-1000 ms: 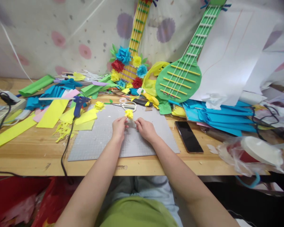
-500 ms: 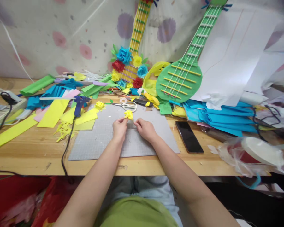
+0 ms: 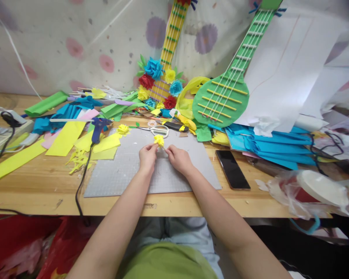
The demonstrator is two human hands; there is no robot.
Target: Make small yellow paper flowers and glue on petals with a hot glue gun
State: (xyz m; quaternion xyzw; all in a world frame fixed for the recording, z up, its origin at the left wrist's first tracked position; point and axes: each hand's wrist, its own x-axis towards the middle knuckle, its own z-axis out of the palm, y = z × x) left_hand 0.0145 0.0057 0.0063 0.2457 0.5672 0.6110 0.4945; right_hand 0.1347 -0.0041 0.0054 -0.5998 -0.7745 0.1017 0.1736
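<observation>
My left hand (image 3: 147,157) pinches a small yellow paper flower (image 3: 159,140) over the grey cutting mat (image 3: 119,178). Close on its right, my right hand (image 3: 178,158) has its fingers pressed together beside the flower's base; what they hold is too small to make out. White-handled scissors (image 3: 160,131) lie just beyond the flower. Another yellow paper flower (image 3: 123,130) rests at the mat's far left corner. Left of the mat, a blue glue gun (image 3: 96,131) lies on yellow paper sheets (image 3: 66,137).
A green paper-covered lute shape (image 3: 221,99) and a yellow one with paper flowers (image 3: 170,42) lean at the back. Right of the mat lie a phone (image 3: 232,169), blue crepe paper (image 3: 273,145) and a plastic-wrapped tub (image 3: 314,190). The glue gun's black cord (image 3: 82,186) hangs over the front edge.
Both hands stay nearly in place, with the yellow flower still between them. The view has shifted very slightly.
</observation>
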